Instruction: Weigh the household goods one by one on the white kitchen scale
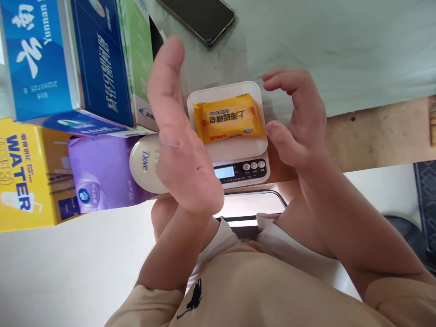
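A yellow packet of sulfur soap (229, 119) lies on the platform of a small white kitchen scale (243, 170) with a lit display. My left hand (180, 141) is raised flat just left of the scale, fingers straight and palm turned toward the soap, holding nothing. My right hand (299, 120) hovers at the scale's right side, fingers curled loosely and thumb near the platform's edge, also holding nothing. Neither hand clearly touches the packet.
A white Dove item (145, 165) sits partly behind my left hand. Left of it are a purple pack (102, 175), a yellow "WATER" box (25, 175), blue boxes (68, 59) and a green box (139, 54). A dark phone (200, 18) lies on the pale tablecloth (340, 50).
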Action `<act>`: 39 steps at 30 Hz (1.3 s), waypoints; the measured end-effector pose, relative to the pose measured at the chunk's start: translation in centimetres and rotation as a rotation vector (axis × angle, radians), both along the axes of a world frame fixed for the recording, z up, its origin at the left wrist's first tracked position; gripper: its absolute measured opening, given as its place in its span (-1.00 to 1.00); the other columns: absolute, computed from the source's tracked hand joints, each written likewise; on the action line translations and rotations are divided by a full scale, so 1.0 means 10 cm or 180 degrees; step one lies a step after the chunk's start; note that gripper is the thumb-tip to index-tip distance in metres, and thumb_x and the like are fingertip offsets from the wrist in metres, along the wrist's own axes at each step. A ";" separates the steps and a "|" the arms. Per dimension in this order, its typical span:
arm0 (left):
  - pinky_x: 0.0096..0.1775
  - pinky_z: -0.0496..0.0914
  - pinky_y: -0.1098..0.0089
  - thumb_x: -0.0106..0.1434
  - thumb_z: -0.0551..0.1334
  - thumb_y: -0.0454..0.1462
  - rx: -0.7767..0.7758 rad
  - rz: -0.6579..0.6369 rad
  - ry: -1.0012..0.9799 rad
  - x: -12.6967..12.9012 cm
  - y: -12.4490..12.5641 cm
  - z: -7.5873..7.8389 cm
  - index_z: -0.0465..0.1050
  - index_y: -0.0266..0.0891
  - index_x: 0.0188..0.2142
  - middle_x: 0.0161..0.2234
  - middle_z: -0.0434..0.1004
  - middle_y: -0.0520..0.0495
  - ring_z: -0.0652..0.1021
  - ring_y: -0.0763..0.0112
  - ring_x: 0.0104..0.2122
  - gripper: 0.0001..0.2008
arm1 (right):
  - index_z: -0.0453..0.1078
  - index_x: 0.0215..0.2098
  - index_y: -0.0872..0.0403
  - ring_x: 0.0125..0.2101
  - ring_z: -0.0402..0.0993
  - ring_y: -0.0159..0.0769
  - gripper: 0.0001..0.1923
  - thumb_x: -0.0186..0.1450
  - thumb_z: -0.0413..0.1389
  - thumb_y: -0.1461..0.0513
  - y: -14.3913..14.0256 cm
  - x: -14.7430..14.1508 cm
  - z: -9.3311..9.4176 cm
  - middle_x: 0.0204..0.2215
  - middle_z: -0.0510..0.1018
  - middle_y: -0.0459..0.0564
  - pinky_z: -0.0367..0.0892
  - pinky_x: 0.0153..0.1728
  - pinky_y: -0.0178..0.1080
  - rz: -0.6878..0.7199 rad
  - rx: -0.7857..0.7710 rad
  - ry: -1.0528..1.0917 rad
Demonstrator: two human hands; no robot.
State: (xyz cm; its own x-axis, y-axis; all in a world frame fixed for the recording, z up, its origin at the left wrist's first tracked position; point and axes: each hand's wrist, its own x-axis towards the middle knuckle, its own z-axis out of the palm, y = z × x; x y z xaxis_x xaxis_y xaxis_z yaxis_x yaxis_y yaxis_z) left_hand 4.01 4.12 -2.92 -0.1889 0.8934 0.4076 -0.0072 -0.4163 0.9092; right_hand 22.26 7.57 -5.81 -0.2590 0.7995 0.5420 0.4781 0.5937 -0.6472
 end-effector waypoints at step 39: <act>0.51 0.12 -0.04 0.23 -0.13 0.43 0.0100 -0.0139 -0.0031 0.04 0.01 0.02 0.53 0.10 0.03 0.09 0.49 0.24 0.27 0.08 0.40 -0.23 | 0.38 0.03 -0.12 0.26 0.31 -0.09 -0.57 0.20 0.22 0.04 0.02 -0.15 0.11 0.20 0.45 -0.05 0.27 0.22 0.16 0.0177 -0.0601 -0.1097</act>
State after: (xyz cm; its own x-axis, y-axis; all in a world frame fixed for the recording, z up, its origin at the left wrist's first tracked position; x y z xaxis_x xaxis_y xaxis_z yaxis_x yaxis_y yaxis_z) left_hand 4.45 4.23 -2.68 -0.1543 0.8877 0.4338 -0.0349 -0.4436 0.8955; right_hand 20.71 7.80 -4.74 -0.4458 0.8564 0.2606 0.6569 0.5107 -0.5547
